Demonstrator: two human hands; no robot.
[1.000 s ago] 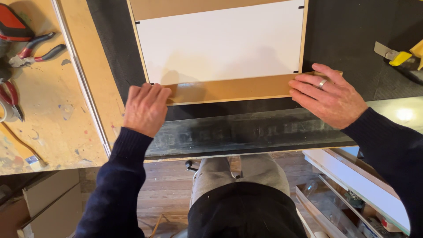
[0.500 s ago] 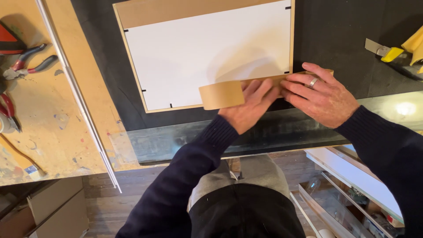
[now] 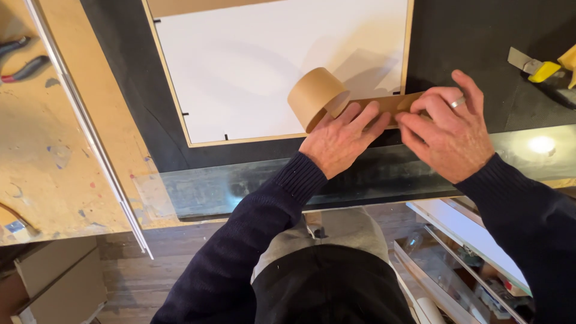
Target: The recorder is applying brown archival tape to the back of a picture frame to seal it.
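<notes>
Tape (image 3: pixel 384 105), brown and paper-like, is being laid along the near edge of a pale wooden frame (image 3: pixel 180 114) that lies face down on the dark counter (image 3: pixel 480 42), its white backing board (image 3: pixel 252 66) facing up. The left hand (image 3: pixel 339 141) lies flat with fingers spread, fingertips pressing on the strip just right of the roll (image 3: pixel 315 96), which stands on edge directly beyond that hand's knuckles and touches it; this is a flat press, not a closed grip. The right hand (image 3: pixel 447 135), with a ring on one finger, sits just right of the left, fingers bent and tips pinning the loose end of the strip near the frame's right corner; its grip is a light narrow pinch at most, and whether the thumb is under the tape cannot be told. Judging by this, the step in hand is anchoring the first length at the right corner, with most of the near edge to the left of the roll bare. The next move seems to call for steady pressure from the right hand while the roll is unrolled leftward in line with the frame's edge. A yellow-handled knife (image 3: pixel 537 67) lies well off to the right, and pliers (image 3: pixel 24 63) far left on the lighter board.
</notes>
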